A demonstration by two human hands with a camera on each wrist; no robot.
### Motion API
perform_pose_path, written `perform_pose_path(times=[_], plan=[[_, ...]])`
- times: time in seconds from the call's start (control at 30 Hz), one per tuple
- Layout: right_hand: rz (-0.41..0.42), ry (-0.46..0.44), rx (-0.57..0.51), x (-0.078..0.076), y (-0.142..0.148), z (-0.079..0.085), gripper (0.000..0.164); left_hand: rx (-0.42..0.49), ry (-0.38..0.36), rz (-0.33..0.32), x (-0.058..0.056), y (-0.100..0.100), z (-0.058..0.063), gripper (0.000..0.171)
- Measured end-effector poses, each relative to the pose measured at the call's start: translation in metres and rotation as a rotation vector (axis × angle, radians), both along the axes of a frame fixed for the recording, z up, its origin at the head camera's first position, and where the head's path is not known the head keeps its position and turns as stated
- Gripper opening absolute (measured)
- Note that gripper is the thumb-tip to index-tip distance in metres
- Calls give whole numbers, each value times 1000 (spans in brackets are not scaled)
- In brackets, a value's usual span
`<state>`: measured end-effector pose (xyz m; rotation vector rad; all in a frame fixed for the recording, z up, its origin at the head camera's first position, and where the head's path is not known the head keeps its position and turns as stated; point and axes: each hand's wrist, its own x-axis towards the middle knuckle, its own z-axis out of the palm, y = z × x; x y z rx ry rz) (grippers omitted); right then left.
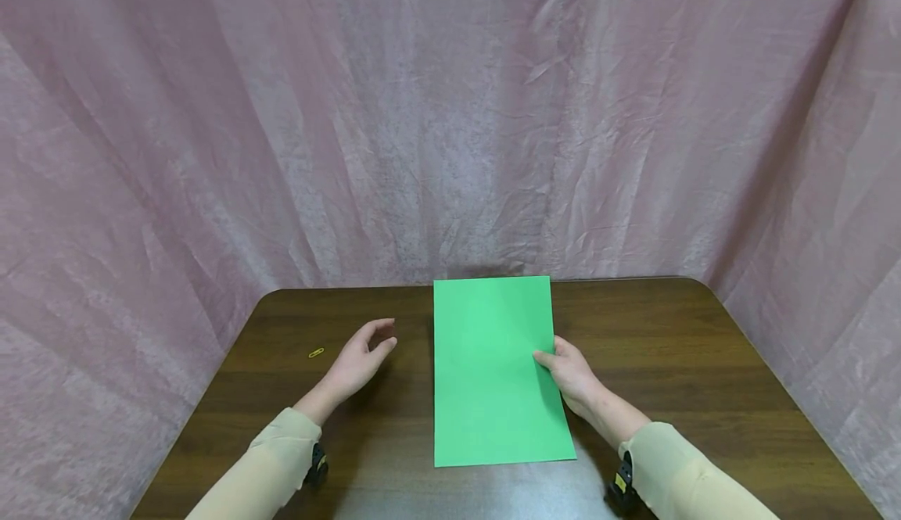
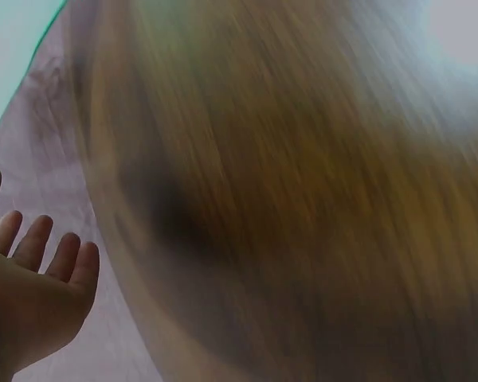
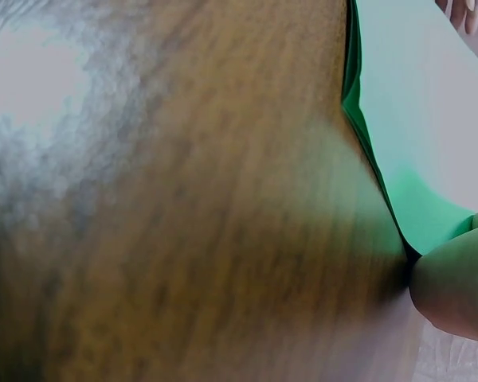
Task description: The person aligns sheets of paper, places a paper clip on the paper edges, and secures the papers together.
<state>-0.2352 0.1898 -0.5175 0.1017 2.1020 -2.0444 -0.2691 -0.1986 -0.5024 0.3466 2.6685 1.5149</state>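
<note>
Green paper [image 1: 493, 371] stands out in the middle of the head view, its long sides running away from me. My right hand [image 1: 577, 379] grips its right edge, thumb on top and the other fingers underneath. In the right wrist view, more than one layer shows along the edge of the paper [image 3: 410, 135], with a small gap between layers. To the left, my left hand [image 1: 360, 362] hovers apart from the paper, fingers loosely bent and holding nothing. A yellow paper clip [image 1: 316, 353] lies on the table left of that hand.
The brown wooden table [image 1: 669, 348] has rounded far corners. Pink curtains [image 1: 450, 113] hang behind it and along both sides. A bright reflection shows on the tabletop near me.
</note>
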Motion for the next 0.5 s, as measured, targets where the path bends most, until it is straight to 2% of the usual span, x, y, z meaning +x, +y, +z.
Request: perform_pose_path(times=[0.13,0.37,0.5], plan=[[7,7,2,0,0,0,46,-129,41,14,5,-18,4,57],[1,1,18,-1,0,-1,45,-488,202,43,15,-50,0,57],[-8,0,18,-1,0,-2,44,-587,241,33,23,-65,-1,60]])
